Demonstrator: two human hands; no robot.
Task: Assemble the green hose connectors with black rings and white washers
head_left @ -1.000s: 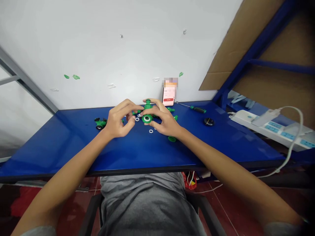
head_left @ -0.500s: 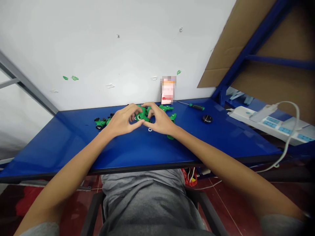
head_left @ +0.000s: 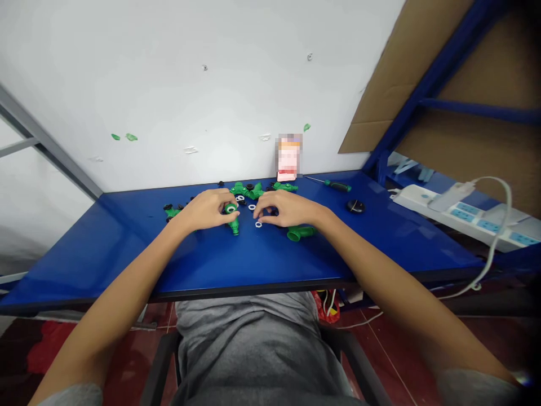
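My left hand (head_left: pixel 207 209) rests low on the blue table (head_left: pixel 253 254), fingers curled round a green plastic fitting (head_left: pixel 232 217) that sticks out toward me. My right hand (head_left: pixel 287 208) lies palm down beside it, fingertips pinched over small white rings (head_left: pixel 258 224) on the table; what the fingertips hold I cannot make out. A loose green fitting (head_left: pixel 300 232) lies just below my right wrist. More green fittings (head_left: pixel 249 190) and black parts are heaped behind both hands.
A green-handled screwdriver (head_left: pixel 333 184) and a black round part (head_left: pixel 355 206) lie at the right. A small carton (head_left: pixel 289 158) leans on the white wall. A white power strip (head_left: pixel 460 214) with cable sits on the right shelf, under cardboard and a blue frame.
Both hands have come down and apart; the green fitting held between them has gone to my left hand, and my right hand has dropped to the white rings.
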